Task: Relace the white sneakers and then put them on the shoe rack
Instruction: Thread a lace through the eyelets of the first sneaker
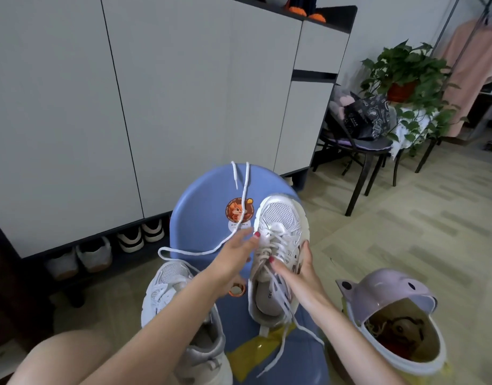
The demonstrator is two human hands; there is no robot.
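1. A blue plastic chair [200,207] carries one white sneaker [278,245], toe towards the chair back, near its right edge.
2. The right hand [297,270] grips this sneaker from the right side, thumb on the laces.
3. The left hand [233,254] reaches to the sneaker's left side; its fingers are straight and apart, and a loose white shoelace [239,215] runs over them and up across the chair back.
4. The second white sneaker [170,290] lies at the chair's left edge.
5. A pink lidded bin [389,309] stands on the floor, right of the chair.
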